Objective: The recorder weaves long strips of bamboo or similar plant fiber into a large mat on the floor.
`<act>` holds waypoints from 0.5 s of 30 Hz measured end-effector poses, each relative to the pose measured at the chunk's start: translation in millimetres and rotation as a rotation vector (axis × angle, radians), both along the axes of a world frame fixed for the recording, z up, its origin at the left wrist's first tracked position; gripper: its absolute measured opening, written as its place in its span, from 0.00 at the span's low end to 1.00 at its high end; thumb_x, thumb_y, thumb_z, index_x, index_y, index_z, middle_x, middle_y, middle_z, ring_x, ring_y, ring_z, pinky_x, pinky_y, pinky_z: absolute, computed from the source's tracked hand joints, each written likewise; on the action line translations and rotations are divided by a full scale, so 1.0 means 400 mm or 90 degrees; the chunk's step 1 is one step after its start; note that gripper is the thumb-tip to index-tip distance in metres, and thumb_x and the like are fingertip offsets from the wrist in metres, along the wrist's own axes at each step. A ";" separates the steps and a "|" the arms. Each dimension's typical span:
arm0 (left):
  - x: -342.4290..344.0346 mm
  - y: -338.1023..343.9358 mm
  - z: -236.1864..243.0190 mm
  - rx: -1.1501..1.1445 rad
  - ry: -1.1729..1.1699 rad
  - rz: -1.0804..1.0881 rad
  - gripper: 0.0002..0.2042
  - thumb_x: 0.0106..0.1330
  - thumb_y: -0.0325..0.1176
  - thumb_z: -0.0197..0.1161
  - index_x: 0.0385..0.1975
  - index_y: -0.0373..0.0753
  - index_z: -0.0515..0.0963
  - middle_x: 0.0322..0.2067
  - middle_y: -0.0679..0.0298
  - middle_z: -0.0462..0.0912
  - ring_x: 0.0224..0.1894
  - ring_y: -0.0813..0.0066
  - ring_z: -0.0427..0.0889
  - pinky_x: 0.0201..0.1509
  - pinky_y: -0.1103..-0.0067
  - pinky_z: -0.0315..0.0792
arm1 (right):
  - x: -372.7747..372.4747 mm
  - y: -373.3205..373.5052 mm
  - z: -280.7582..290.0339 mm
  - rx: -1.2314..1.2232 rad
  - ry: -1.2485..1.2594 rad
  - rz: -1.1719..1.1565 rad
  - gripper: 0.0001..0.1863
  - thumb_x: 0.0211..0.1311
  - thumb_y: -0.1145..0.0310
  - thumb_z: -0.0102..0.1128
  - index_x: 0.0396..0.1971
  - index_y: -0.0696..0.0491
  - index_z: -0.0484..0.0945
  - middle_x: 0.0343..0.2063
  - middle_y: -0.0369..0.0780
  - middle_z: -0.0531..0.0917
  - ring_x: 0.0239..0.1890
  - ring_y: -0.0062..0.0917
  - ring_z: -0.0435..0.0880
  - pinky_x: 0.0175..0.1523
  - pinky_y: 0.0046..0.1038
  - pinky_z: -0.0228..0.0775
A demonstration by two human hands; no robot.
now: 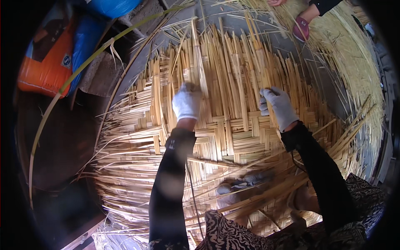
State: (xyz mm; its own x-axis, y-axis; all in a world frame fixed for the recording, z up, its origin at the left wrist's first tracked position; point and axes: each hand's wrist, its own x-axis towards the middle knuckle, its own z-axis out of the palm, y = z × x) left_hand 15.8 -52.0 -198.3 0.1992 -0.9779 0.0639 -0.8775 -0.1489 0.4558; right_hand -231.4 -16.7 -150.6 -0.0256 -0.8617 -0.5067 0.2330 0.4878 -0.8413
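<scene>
A large mat of straw-coloured split reeds [229, 137] fills the middle, plaited in its centre, with loose upright ends along the far side. My left hand [186, 101], in a whitish glove and slightly blurred, has its fingers curled on a pale long strip [196, 50] among these ends. My right hand [275, 104], also gloved, is closed round a golden bundle of strips [260, 58] to the right, thumb on top. Loose long strips cross the mat below both hands, over my partly hidden feet [227, 191].
At left are orange sacks [43, 71], blue sacks [85, 46], rough blocks [100, 79] and a long bent greenish strip [60, 92]. At the top right another person's foot in a maroon slipper [301, 29] stands beside a paler pile of reeds [346, 50] that runs down the right side.
</scene>
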 end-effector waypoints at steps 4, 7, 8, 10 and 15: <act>-0.017 0.027 -0.008 0.213 0.308 0.022 0.19 0.49 0.44 0.60 0.36 0.37 0.73 0.30 0.53 0.79 0.32 0.63 0.80 0.37 0.77 0.73 | -0.048 -0.043 -0.095 -0.002 -0.310 0.093 0.05 0.61 0.69 0.46 0.27 0.54 0.68 0.16 0.33 0.67 0.15 0.16 0.65 0.17 0.16 0.58; -0.055 0.026 0.037 0.254 0.235 0.034 0.23 0.47 0.45 0.63 0.38 0.35 0.73 0.31 0.51 0.79 0.33 0.64 0.79 0.36 0.76 0.72 | 0.031 -0.052 -0.073 -0.076 -0.079 0.089 0.08 0.61 0.66 0.47 0.29 0.56 0.69 0.22 0.33 0.70 0.21 0.17 0.69 0.25 0.18 0.65; -0.054 0.021 0.037 0.241 0.140 0.000 0.24 0.47 0.46 0.63 0.38 0.33 0.73 0.30 0.51 0.79 0.34 0.60 0.79 0.38 0.75 0.72 | 0.073 -0.056 -0.054 -0.101 -0.101 0.055 0.09 0.61 0.65 0.47 0.32 0.56 0.68 0.27 0.35 0.71 0.27 0.20 0.72 0.30 0.21 0.67; -0.051 0.002 0.033 0.240 0.104 -0.018 0.24 0.48 0.46 0.61 0.38 0.32 0.72 0.31 0.48 0.78 0.37 0.54 0.77 0.42 0.72 0.71 | 0.105 -0.064 -0.033 -0.133 -0.118 0.021 0.10 0.61 0.64 0.47 0.34 0.56 0.68 0.31 0.37 0.72 0.32 0.23 0.75 0.36 0.24 0.70; -0.017 -0.049 0.004 0.316 -0.016 -0.223 0.13 0.52 0.34 0.54 0.33 0.32 0.74 0.32 0.49 0.78 0.37 0.58 0.78 0.39 0.73 0.72 | 0.143 -0.101 -0.048 0.097 0.002 0.029 0.10 0.62 0.62 0.43 0.36 0.53 0.68 0.38 0.40 0.71 0.40 0.28 0.73 0.41 0.32 0.68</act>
State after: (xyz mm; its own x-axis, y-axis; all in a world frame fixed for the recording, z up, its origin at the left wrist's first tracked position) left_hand 9.2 -71.5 -196.8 -0.1352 -0.8993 -0.4159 -0.9221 -0.0394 0.3849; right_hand -174.1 -57.1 -169.7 0.0092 -0.7756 -0.6312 0.2053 0.6192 -0.7579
